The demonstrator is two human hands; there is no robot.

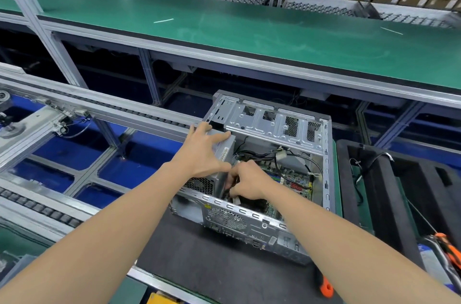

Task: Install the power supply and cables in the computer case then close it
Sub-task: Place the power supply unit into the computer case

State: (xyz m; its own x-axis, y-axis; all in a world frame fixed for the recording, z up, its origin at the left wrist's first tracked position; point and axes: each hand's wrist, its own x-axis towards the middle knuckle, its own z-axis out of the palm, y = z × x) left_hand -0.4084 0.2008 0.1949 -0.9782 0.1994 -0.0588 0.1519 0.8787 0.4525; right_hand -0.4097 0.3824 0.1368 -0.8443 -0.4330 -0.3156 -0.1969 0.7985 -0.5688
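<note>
An open silver computer case (274, 126) lies on its side on a black mat (199, 258). The grey power supply (225, 151) sits in the case's left end, its fan grille facing me. My left hand (202, 151) grips the power supply from above, fingers spread over its top and thumb on its inner side. My right hand (249, 180) reaches into the case beside the power supply, fingers curled round dark cables (230, 182). The green motherboard (289, 179) with loose wires shows on the case floor.
An orange-handled screwdriver (325, 286) lies on the mat at the front right. A black foam tray (389, 191) with cables stands to the right, orange-handled tools (449, 251) beyond it. A roller conveyor (82, 106) runs on the left. A green bench (224, 22) spans the back.
</note>
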